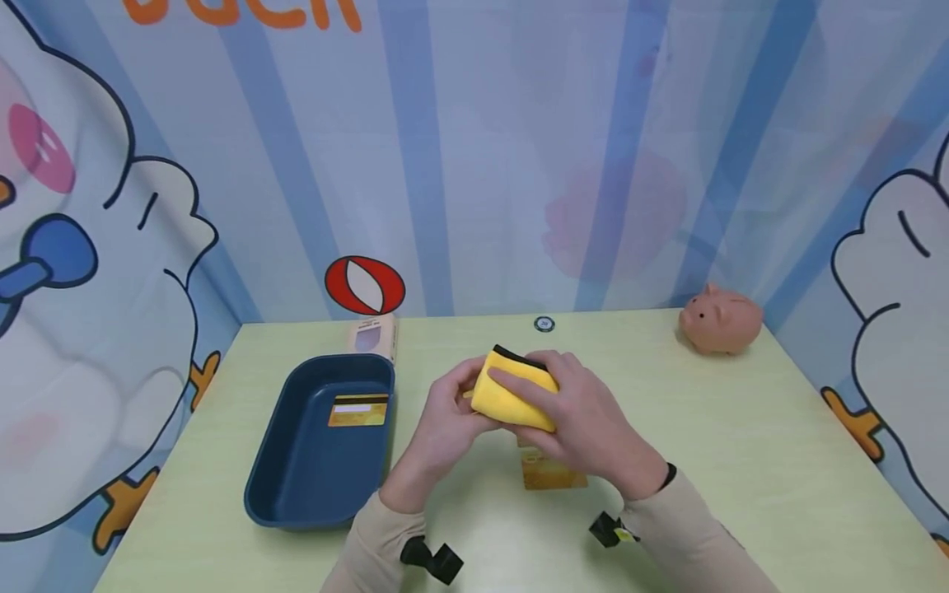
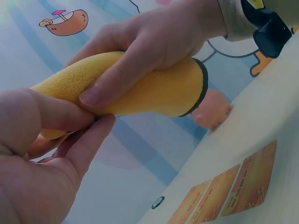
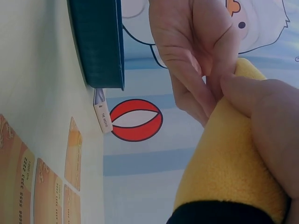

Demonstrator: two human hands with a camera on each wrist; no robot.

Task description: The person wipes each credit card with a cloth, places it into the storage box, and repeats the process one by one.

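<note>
On my feed, the pale surface (image 1: 741,461) fills the lower frame. At its centre, the right hand (image 1: 582,418) and left hand (image 1: 455,416) both grip the yellow cloth (image 1: 507,405), neither nearer. In the left-wrist view its long axis runs nearly level, black-trimmed end rightward, left fingers pinching leftward.

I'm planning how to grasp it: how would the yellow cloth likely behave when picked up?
The yellow cloth is probably floppy, since it curves and narrows where the left hand and right hand hold it. Its fuzzy surface suggests it shouldn't slip easily. Bunched up as it is, it may sag or open out if held by one edge.
</note>
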